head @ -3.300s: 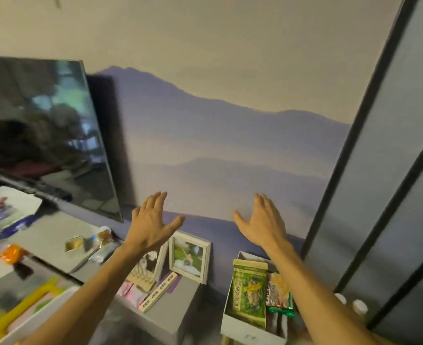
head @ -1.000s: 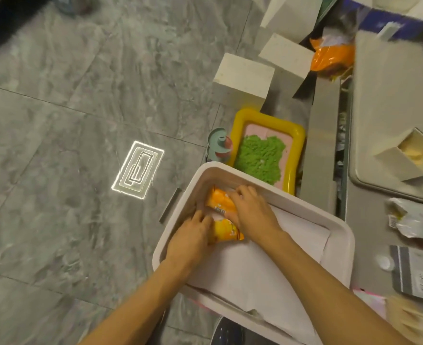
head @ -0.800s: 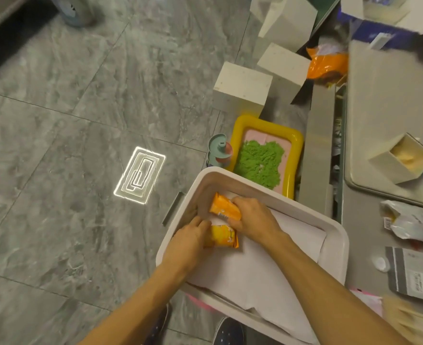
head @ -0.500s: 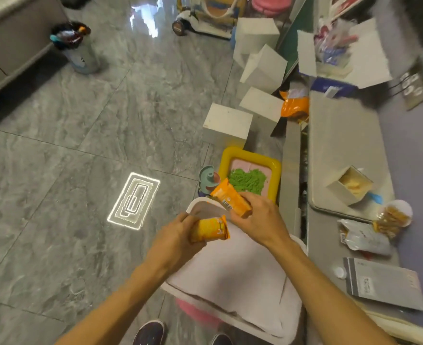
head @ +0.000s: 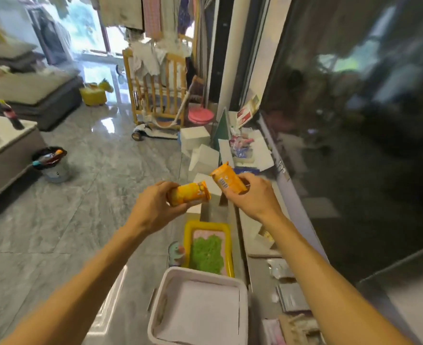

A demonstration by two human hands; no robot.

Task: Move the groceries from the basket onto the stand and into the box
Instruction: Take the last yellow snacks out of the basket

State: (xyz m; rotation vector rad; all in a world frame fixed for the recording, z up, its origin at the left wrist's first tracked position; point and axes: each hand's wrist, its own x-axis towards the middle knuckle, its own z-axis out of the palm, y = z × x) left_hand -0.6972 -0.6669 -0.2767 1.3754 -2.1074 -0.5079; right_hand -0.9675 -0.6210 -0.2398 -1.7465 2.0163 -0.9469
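My left hand (head: 155,207) grips an orange snack packet (head: 191,192) held out in front of me, well above the floor. My right hand (head: 251,195) grips a second orange snack packet (head: 226,179) with a barcode facing me, just to the right of the first. Below, near the bottom edge, stands the white basket (head: 155,312), lined with a pale cloth (head: 203,310) and showing no other items inside. The low grey stand (head: 260,272) runs along the right side under the dark screen.
A yellow tray of green sand (head: 208,247) lies on the floor just beyond the basket. White boxes (head: 200,158) are piled further ahead. Packets and papers (head: 290,295) lie on the stand. A bin (head: 51,164) and a wooden cot (head: 155,90) stand across the marble floor.
Both hands lifted the two orange packets out of the basket and raised them forward. My view swung up from the basket toward the room.
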